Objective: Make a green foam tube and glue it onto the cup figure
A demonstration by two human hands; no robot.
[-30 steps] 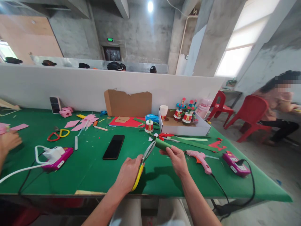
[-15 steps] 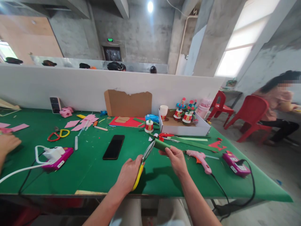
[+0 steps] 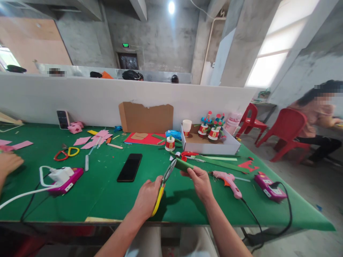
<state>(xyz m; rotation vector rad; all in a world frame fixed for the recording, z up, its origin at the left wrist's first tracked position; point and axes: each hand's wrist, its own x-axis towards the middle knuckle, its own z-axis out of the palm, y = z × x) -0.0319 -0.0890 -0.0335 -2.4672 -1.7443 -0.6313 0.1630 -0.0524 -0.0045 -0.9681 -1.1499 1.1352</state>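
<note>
My left hand [image 3: 148, 195] is closed around the yellow handle of a pair of scissors [image 3: 158, 202], whose metal blades point up and away from me. The blades meet the left end of a piece of green paper [image 3: 184, 165]. Pinched between the thumb and fingers of my right hand [image 3: 200, 181] is the right end of that paper. Just beyond the blades stands a red and white paper cup figure [image 3: 169, 143] with striped coiled arms. A pink hot glue gun [image 3: 227, 182] lies to the right of my right hand.
A black phone [image 3: 129, 167] lies left of my hands. At the back, a white box [image 3: 211, 148] holds several cup figures. Purple power strips [image 3: 270, 188] with cables sit on both sides. Red-and-yellow scissors [image 3: 66, 153] and another person's hand [image 3: 10, 165] are at the left.
The scissor blades look slightly further apart at the green paper's end. Both hands stay in nearly the same place.
</note>
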